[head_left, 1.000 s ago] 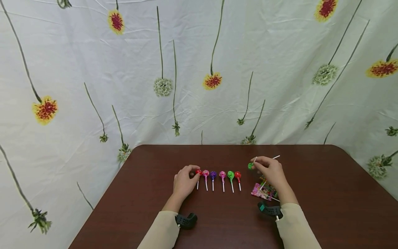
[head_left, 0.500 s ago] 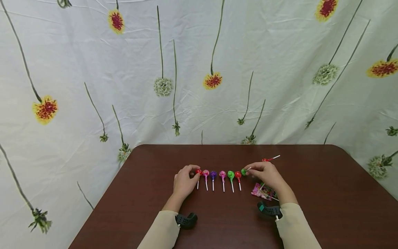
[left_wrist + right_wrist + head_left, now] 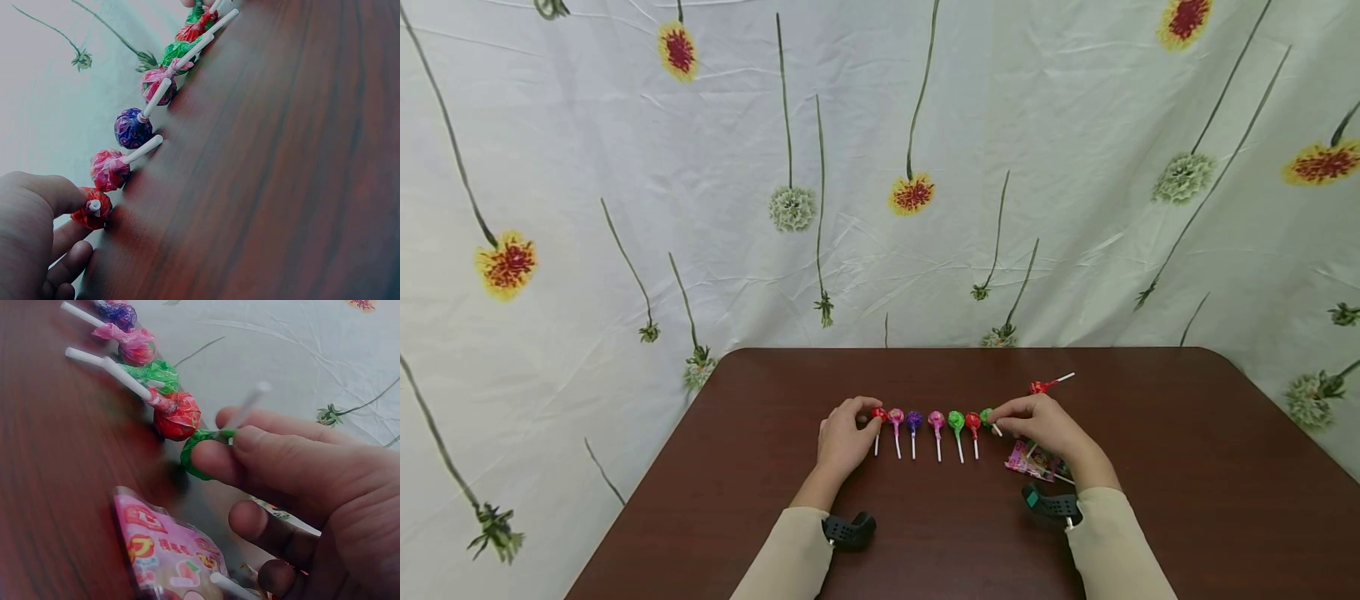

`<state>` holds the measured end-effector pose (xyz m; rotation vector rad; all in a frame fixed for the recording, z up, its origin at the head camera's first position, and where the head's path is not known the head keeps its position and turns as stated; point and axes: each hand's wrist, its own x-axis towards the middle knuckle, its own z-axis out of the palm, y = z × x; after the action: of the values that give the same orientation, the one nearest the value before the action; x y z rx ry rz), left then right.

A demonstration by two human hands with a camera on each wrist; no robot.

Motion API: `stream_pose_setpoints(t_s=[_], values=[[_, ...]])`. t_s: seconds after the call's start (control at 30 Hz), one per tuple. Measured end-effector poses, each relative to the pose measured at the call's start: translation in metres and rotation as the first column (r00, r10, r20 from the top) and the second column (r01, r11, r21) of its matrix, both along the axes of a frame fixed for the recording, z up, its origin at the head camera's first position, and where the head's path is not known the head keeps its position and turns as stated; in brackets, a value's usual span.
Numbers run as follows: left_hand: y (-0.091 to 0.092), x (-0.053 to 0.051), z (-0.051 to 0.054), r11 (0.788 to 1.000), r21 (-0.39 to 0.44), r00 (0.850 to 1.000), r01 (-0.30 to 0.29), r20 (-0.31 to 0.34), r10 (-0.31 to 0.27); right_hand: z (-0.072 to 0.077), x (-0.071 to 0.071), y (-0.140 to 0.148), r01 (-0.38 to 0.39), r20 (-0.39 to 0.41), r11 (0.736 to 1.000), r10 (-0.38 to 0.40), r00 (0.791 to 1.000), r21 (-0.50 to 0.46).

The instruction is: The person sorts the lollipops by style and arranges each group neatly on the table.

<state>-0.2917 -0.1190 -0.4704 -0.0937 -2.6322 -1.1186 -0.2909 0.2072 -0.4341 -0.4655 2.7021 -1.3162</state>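
While left grip [image 3: 844, 437] pinched a red lollipop [image 3: 100, 217], right grip [image 3: 1047, 423] a green lollipop [image 3: 189, 459], both seemed light, best held by stick [image 3: 245, 411].

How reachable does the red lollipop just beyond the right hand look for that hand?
Probably yes: the red lollipop lies just beyond the right hand, with nothing visible between, though that hand pinches a green lollipop, which likely needs releasing first.

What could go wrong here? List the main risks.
The right hand pinches a green lollipop right beside the neighbouring red lollipop, so it might knock that one askew. The left hand pinches the leftmost red lollipop; a slip could roll it out of line.
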Motion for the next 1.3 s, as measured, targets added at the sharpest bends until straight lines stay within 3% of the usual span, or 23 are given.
stream_pose_setpoints(t_s=[0.23,0.6,0.87,1.1,1.3], values=[[0.000,-0.001,-0.002,1.000,0.001,1.000,-0.004,-0.006,0.004,-0.002,-0.001,0.001,-0.050,-0.040,0.998,0.051,0.998,0.045],[0.000,-0.001,-0.001,1.000,-0.009,1.000,-0.003,0.005,0.003,-0.006,-0.003,-0.012,0.102,-0.128,0.991,-0.090,0.988,0.089],[0.001,0.000,0.000,1.000,0.002,1.000,-0.004,0.009,0.004,-0.008,-0.003,-0.015,0.123,-0.132,0.973,-0.098,0.986,0.197],[0.001,-0.001,-0.001,1.000,0.000,1.000,-0.007,0.013,0.007,-0.004,-0.002,-0.014,0.135,-0.169,0.977,-0.106,0.980,0.168],[0.000,-0.001,0.000,1.000,-0.002,1.000,-0.008,0.017,0.008,-0.002,-0.001,-0.013,0.190,-0.210,0.970,-0.157,0.965,0.150]])
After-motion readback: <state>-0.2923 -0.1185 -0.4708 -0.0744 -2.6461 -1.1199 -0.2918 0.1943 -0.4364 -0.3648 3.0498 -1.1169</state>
